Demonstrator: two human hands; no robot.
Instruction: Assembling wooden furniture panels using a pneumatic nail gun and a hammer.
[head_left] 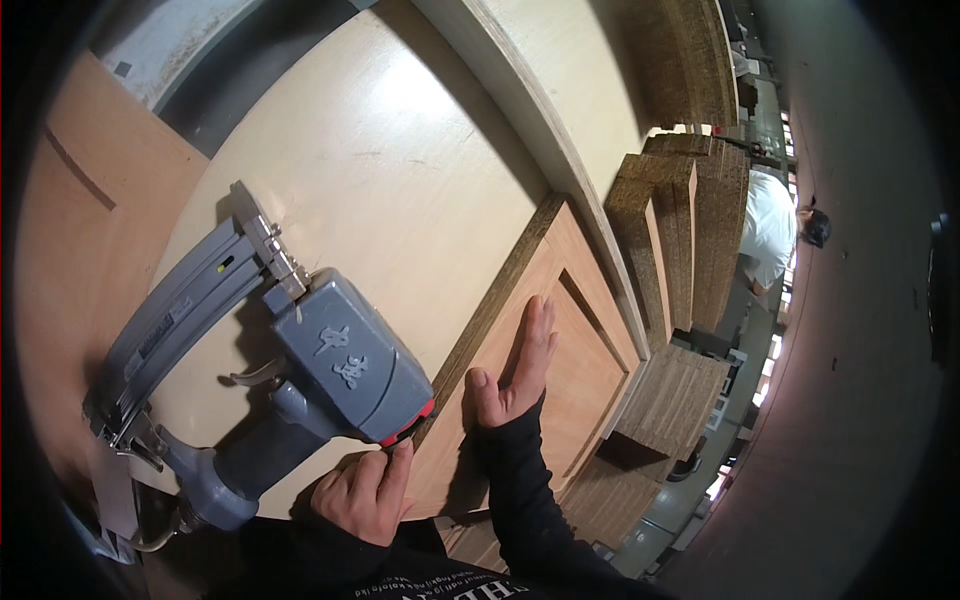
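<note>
My right hand lies on a reddish-brown wood panel that has a recessed rectangular outline. Its fingers are stretched out together, the thumb apart to the left. Close to the panel's lower left edge, my left hand is closed, fingers curled and one fingertip by that edge; what it holds, if anything, is hidden. Just beyond this hand rests a grey pneumatic nail gun with a long magazine and a red end piece. It lies on its side on a pale wood board, and neither hand grips it.
A long upright board runs along the panel's far side. Stacks of brown boards stand to the right. Another reddish panel lies at the left. An air hose joins the nail gun. A person in white is beyond the stacks.
</note>
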